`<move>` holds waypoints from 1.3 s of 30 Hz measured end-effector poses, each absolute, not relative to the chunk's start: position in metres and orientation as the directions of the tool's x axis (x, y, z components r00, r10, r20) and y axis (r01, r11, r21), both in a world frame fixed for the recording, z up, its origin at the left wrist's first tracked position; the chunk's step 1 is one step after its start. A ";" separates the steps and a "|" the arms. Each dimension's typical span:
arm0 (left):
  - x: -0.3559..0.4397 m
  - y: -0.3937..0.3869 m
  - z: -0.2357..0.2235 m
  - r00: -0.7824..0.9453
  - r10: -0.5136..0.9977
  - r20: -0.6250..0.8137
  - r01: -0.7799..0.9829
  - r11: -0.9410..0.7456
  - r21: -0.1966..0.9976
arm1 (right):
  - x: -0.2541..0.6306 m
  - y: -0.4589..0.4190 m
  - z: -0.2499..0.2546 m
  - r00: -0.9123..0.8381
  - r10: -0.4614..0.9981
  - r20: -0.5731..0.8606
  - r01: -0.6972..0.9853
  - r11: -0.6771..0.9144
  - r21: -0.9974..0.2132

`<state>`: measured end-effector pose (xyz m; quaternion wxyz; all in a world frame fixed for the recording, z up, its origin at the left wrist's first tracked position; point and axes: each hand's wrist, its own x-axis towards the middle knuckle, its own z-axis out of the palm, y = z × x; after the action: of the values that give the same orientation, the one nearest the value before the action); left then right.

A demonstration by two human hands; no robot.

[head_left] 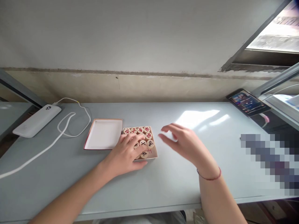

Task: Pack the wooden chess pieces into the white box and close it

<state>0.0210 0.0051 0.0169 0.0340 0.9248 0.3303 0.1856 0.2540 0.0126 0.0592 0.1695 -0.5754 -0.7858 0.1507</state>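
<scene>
A shallow square box [155,145] stands on the desk with round wooden Chinese chess pieces [150,143] in it, some marked in red and some in black. Over its left part lies my left hand [128,151], fingers spread across the pieces and thumb at the near edge. Those fingers hide several pieces. At the box's near right corner there is a bare spot with a red mark on the bottom. My right hand [181,137] hovers to the right of the box, thumb and fingers apart with nothing between them. The box lid [104,133] lies inside up, left of the box.
The grey desk [163,193] meets a wall at the back. On the left are a white power strip or charger-like device [37,121] and its looping white cable [63,132]. A phone [249,102] with a lit screen leans at the far right.
</scene>
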 end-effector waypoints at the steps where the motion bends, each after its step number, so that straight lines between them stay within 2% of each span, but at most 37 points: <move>1: 0.023 0.005 0.017 0.728 0.609 0.314 0.588 -0.791 0.169 | 0.263 0.015 0.057 -0.184 0.978 0.100 0.905 0.208 -0.371; 4: 0.028 0.005 0.017 0.766 0.581 0.274 0.572 -0.811 0.121 | 0.286 0.020 0.046 0.000 1.000 0.014 0.965 0.004 -0.261; 8: 0.033 0.004 0.013 0.776 0.583 0.242 0.579 -0.810 0.093 | 0.300 0.024 0.032 0.039 0.981 -0.188 0.942 -0.099 -0.320; 11: 0.034 0.003 0.013 0.768 0.584 0.261 0.577 -0.809 0.112 | 0.296 0.028 0.032 0.038 0.980 -0.195 0.930 -0.106 -0.352; 14: 0.033 0.003 0.016 0.734 0.598 0.322 0.574 -0.800 0.176 | 0.284 0.029 0.039 -0.084 0.988 -0.133 0.871 0.008 -0.491; 17: 0.033 0.009 0.024 0.682 0.616 0.394 0.573 -0.785 0.235 | 0.266 0.025 0.049 -0.260 0.965 -0.032 0.659 0.153 -0.737; 19: 0.034 0.016 0.029 0.659 0.620 0.426 0.568 -0.782 0.258 | 0.254 0.021 0.054 -0.336 0.942 0.012 0.489 0.185 -0.853; 22: 0.038 0.025 0.035 0.645 0.631 0.430 0.563 -0.774 0.290 | 0.242 0.017 0.057 -0.386 0.923 0.013 0.336 0.153 -0.929; 27: 0.045 0.025 0.033 0.591 0.688 0.420 0.543 -0.725 0.424 | 0.242 0.017 0.056 -0.396 0.918 -0.014 0.299 0.115 -0.947; 30: 0.044 0.020 0.029 0.578 0.718 0.388 0.538 -0.693 0.480 | 0.248 0.020 0.052 -0.281 0.959 0.024 0.359 0.129 -0.924; 34: 0.040 0.014 0.028 0.648 0.688 0.326 0.515 -0.712 0.478 | 0.255 0.022 0.048 -0.130 0.989 0.063 0.414 0.112 -0.904; 39: 0.042 0.009 0.028 0.668 0.686 0.289 0.525 -0.709 0.471 | 0.252 0.020 0.048 -0.167 0.984 0.061 0.433 0.129 -0.892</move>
<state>0.0418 0.0094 0.0276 0.1769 0.8960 0.3377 0.2276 0.2524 0.0203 0.0481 0.3587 -0.5365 -0.6602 0.3843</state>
